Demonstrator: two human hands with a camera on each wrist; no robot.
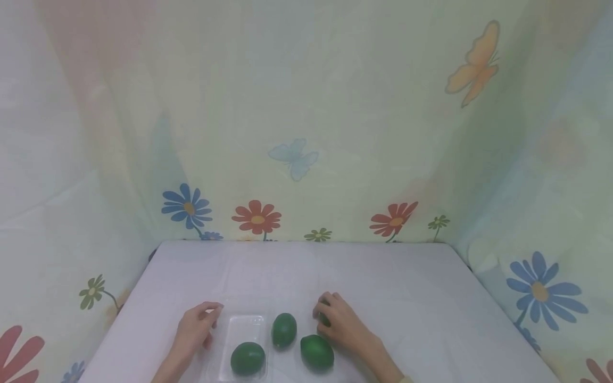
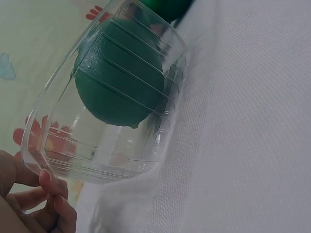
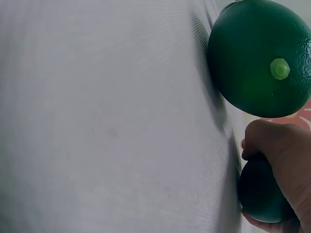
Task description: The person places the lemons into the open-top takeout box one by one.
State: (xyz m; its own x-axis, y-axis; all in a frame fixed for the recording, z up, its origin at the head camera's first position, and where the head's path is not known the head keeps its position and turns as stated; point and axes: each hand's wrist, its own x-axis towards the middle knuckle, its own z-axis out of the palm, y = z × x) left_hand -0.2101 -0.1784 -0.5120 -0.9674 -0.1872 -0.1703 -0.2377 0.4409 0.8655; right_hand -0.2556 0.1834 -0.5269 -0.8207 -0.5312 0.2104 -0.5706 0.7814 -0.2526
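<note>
My left hand (image 1: 193,327) is at the left side of a clear plastic container (image 1: 246,325). In the left wrist view its thumb and fingers pinch a corner of the container's rim. A green lime (image 1: 247,358) lies inside, toward the near end, seen through the ribbed wall in the left wrist view. My right hand (image 1: 346,325) grips another lime (image 3: 262,191) low over the table, its fingers wrapped round it and covering most of it in the head view. Between the container and this hand lie two more limes, one farther (image 1: 284,331) and one nearer (image 1: 317,353).
A white cloth covers the table (image 1: 407,287). Behind it and at both sides hangs a pale curtain (image 1: 345,106) printed with flowers and butterflies. The limes and container sit near the table's front edge.
</note>
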